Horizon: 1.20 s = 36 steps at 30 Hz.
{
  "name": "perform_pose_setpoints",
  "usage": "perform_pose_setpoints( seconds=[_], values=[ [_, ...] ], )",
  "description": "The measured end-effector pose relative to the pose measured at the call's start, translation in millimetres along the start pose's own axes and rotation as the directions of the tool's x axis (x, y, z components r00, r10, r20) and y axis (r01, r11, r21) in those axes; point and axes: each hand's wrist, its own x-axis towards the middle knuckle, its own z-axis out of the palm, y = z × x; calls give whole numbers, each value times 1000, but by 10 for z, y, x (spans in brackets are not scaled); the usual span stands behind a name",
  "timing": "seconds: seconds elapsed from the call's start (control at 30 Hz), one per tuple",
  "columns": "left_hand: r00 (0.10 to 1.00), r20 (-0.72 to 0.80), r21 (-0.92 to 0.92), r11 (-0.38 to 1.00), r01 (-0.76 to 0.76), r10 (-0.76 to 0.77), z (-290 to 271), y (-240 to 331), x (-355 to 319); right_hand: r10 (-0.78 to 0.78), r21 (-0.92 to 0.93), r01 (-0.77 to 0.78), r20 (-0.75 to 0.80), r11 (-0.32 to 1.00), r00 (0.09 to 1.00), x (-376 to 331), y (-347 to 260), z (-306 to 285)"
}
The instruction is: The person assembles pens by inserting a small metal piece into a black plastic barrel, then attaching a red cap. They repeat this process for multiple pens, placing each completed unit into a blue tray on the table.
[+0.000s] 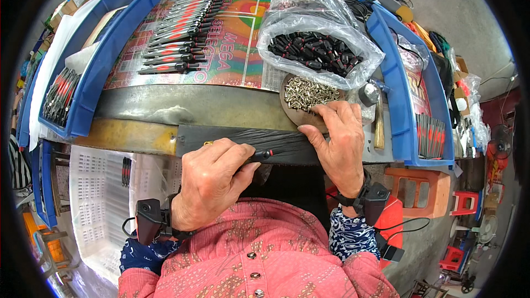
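My left hand (215, 176) is closed around a small black plastic piece with a red ring (261, 155), its end poking out past my thumb and fingers above the dark front strip of the bench. To the right, my right hand (341, 146) has its thumb and fingers apart. Its fingertips touch the near edge of a heap of small silvery metal parts (309, 94) lying on a round brown dish (295, 117). Behind the dish, an opened clear plastic bag (353, 81) holds many black pieces (317, 52) like the one in my left hand.
Rows of black, silver and red pen-like tools (185, 27) lie on a printed sheet (237, 60). Blue bins (118, 38) (395, 66) flank the bench. A wooden-handled tool (379, 127) lies right of my right hand. A white plastic basket (99, 198) stands lower left.
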Motion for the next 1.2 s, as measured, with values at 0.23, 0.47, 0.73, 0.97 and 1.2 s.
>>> perform_pose_setpoints(
  seconds=[0.23,0.47,0.73,0.97,1.2],
  values=[
    [999,47,6,1000,23,-24,-35,11,-21,18,153,-31,82,988,996,15,-3,-80],
    [997,61,-9,999,51,-50,-52,36,-34,46,235,-66,90,970,995,14,-28,-100],
    [991,100,-102,990,96,-86,-91,72,-46,134,465,-144,56,873,989,-110,-359,-158],
    [989,114,-109,989,103,-91,-71,108,-65,-33,637,41,-25,770,999,-184,-544,-52],
    [988,120,-104,989,110,-97,-66,126,-92,45,736,-70,54,673,998,-260,-597,32]
  ],
)
